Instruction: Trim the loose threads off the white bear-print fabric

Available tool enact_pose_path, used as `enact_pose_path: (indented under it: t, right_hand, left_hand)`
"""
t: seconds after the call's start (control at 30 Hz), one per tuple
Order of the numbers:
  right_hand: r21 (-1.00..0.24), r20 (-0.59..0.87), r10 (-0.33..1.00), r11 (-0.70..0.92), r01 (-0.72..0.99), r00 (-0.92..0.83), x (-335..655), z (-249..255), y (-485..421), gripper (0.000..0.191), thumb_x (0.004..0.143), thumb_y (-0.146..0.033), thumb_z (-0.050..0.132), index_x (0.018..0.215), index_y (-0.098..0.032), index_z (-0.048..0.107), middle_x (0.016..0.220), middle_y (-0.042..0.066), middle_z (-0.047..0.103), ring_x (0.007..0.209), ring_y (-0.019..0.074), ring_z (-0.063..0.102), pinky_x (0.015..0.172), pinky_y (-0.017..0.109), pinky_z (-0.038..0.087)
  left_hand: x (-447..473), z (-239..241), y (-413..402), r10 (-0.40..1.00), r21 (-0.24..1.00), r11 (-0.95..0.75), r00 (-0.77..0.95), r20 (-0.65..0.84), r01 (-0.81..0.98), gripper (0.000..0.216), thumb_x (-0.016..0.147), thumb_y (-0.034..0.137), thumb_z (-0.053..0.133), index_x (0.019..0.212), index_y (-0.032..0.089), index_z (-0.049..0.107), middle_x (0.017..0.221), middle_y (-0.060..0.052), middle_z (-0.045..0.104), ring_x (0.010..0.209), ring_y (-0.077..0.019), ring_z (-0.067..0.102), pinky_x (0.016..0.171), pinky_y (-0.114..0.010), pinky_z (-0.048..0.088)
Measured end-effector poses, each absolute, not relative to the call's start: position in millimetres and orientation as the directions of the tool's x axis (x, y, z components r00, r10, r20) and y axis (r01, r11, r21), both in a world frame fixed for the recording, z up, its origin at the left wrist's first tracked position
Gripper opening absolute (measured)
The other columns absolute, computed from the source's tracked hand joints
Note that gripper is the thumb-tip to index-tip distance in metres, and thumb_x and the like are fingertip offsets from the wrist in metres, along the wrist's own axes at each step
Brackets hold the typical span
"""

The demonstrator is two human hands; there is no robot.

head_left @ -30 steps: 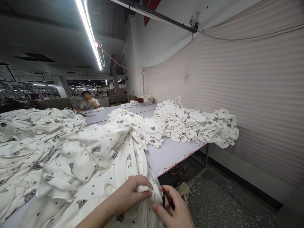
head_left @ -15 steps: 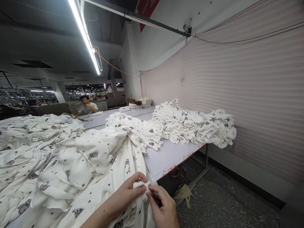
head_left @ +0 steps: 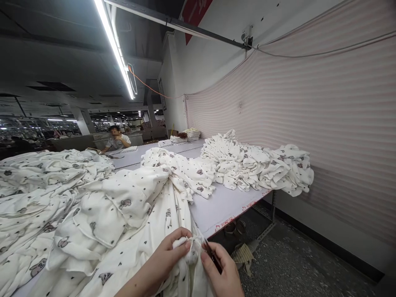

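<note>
The left hand (head_left: 163, 260) is closed in a pinch on the bunched edge of a white cloth (head_left: 133, 210), with the thumb and the fingers bearing on the material. The right hand (head_left: 223, 272) grips a slim dark tool (head_left: 214, 256), its narrow tip pointing up and toward the cloth edge, just beside the left fingertips. The tool's exact type cannot be determined, nor whether its tip touches the fabric.

The cloth bears grey animal figures and small dark spots. It lies in loose folds over the near part of the pale surface (head_left: 210, 206) and runs right, to the hands, at the surface's near right edge. Red printed marks show along that edge.

A heap of similar fabric (head_left: 37, 177) occupies the left side; a second, gathered pile (head_left: 256, 161) lies to the far right, part of it overhanging the edge. Folded stacks (head_left: 192, 134) stand at the far end. A co-worker (head_left: 118, 142) is at the far left, one arm raised. A striped sheet (head_left: 293, 95) covers the right wall. Below, a ribbed pale scrap (head_left: 244, 255) lies on the speckled floor (head_left: 284, 247).
</note>
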State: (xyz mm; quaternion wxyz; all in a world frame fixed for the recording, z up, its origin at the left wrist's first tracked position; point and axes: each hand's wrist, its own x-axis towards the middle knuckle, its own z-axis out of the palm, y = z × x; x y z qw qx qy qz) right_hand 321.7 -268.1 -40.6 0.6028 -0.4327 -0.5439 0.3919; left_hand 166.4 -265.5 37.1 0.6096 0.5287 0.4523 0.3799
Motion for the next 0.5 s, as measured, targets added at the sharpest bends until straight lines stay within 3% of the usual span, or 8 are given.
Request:
enact_pose_path:
  t: [0.17, 0.37, 0.43, 0.5]
  right_hand:
    - [-0.958, 0.286, 0.954, 0.288, 0.002, -0.093, 324, -36, -268, 0.033, 0.081, -0.042, 0.062, 0.098, -0.016, 0.075, 0.089, 0.009, 0.073, 0.086, 0.0248, 0.066, 0.078, 0.030, 0.049]
    - [-0.975, 0.219, 0.966, 0.221, 0.001, -0.139, 324, -18, -265, 0.039, 0.079, -0.049, 0.061, 0.071, -0.013, 0.074, 0.065, 0.005, 0.065, 0.066, 0.0194, 0.057, 0.060, 0.026, 0.043]
    - [-0.986, 0.161, 0.979, 0.155, -0.055, -0.129, 325, -21, -265, 0.039, 0.078, -0.051, 0.062, 0.073, -0.014, 0.073, 0.066, 0.003, 0.064, 0.066, 0.0185, 0.056, 0.060, 0.025, 0.043]
    - [-0.988, 0.113, 0.988, 0.101, -0.118, -0.103, 329, -32, -267, 0.037, 0.080, -0.050, 0.061, 0.081, -0.015, 0.073, 0.070, 0.003, 0.064, 0.069, 0.0185, 0.058, 0.063, 0.024, 0.045]
  left_hand:
    - [166, 37, -266, 0.938, 0.992, 0.122, 0.322, -0.126, 0.032, 0.032, 0.074, 0.047, 0.070, 0.085, 0.021, 0.055, 0.077, 0.005, 0.056, 0.074, -0.0130, 0.050, 0.070, -0.021, 0.039]
    - [170, 31, -267, 0.934, 0.983, 0.171, 0.306, -0.185, 0.072, 0.030, 0.075, 0.044, 0.069, 0.088, 0.020, 0.057, 0.075, 0.005, 0.057, 0.074, -0.0133, 0.051, 0.072, -0.022, 0.039]
    - [170, 32, -267, 0.951, 0.984, 0.088, 0.282, -0.130, 0.158, 0.025, 0.079, 0.043, 0.065, 0.088, 0.020, 0.059, 0.077, 0.004, 0.059, 0.077, -0.0156, 0.053, 0.074, -0.025, 0.041]
    - [165, 38, -265, 0.979, 0.957, -0.075, 0.203, 0.017, 0.281, 0.024, 0.082, 0.044, 0.060, 0.084, 0.020, 0.061, 0.076, 0.002, 0.060, 0.077, -0.0188, 0.055, 0.074, -0.028, 0.042]
